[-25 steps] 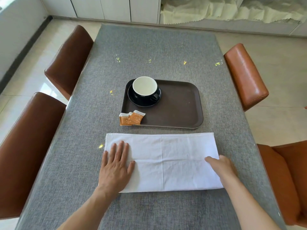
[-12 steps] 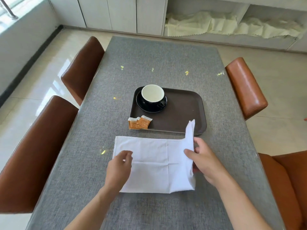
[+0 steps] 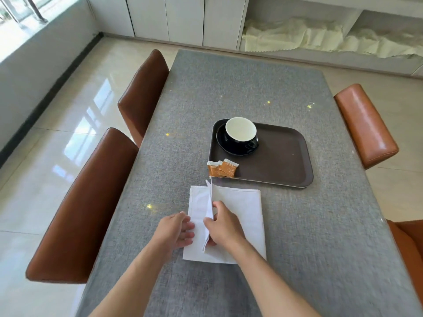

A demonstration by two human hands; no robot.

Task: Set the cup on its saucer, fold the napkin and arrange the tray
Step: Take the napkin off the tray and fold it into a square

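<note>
A white napkin [image 3: 242, 207] lies on the grey table in front of me, its right half lifted and standing on edge over the left half. My right hand [image 3: 223, 227] pinches that raised edge. My left hand [image 3: 175, 232] rests with its fingers on the napkin's left part, near the front corner. Beyond the napkin sits a dark brown tray [image 3: 281, 161]. In the tray's far left corner a black cup [image 3: 240, 133] with a white inside stands on its black saucer [image 3: 223, 146]. Orange sachets [image 3: 223, 168] lie on the tray's near left rim.
The grey table [image 3: 251, 88] runs away from me. Two brown chairs [image 3: 84, 202] stand along its left side and orange-brown chairs [image 3: 364, 124] along its right. White cabinets and a shelf with pale cloth line the far wall.
My right hand has carried the napkin's right end leftward over the middle, up to my left hand. My left hand went from flat to curled on the napkin. The view has shifted left.
</note>
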